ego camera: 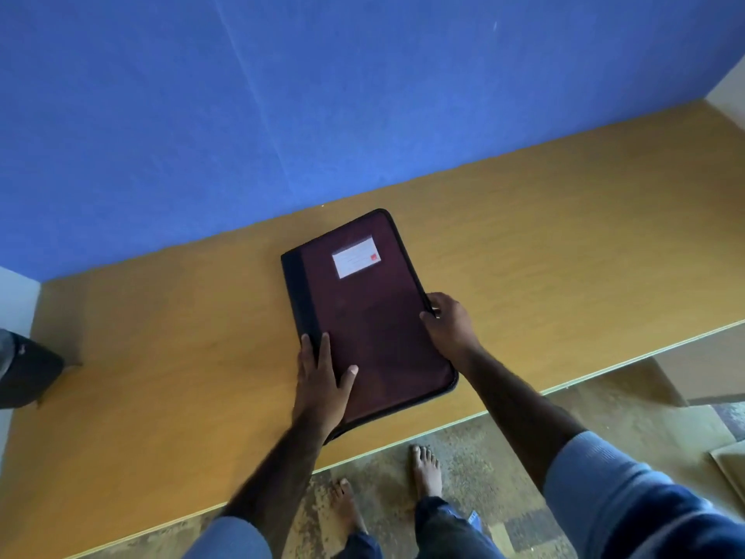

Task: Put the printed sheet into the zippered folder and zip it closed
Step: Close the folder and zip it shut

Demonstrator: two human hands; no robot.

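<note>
While my left hand (pixel 322 381) lies flat and open on the zippered folder (pixel 369 316), fingers spread along its dark spine strip and thumb angled across the maroon cover, my right hand (pixel 445 322) is curled round the folder's right edge, fingertips pinched at the zipper track about halfway along. Whether a zipper pull sits between those fingers I cannot tell; it is too small and shadowed. From this view the folder lies shut and flat on the wooden table (pixel 564 244), turned slightly clockwise, its near corner close to the table's front edge. A white label (pixel 356 257) with a small red mark sits on the upper part of the cover. Nothing of the folder's inside shows, so I cannot say what it holds, and no printed sheet is visible on the table. Behind the table rises a blue wall (pixel 282 94). At the far left edge a dark object (pixel 24 369) rests on the tabletop. Below the table edge, two bare feet (pixel 425 470) stand on a worn floor.
</note>
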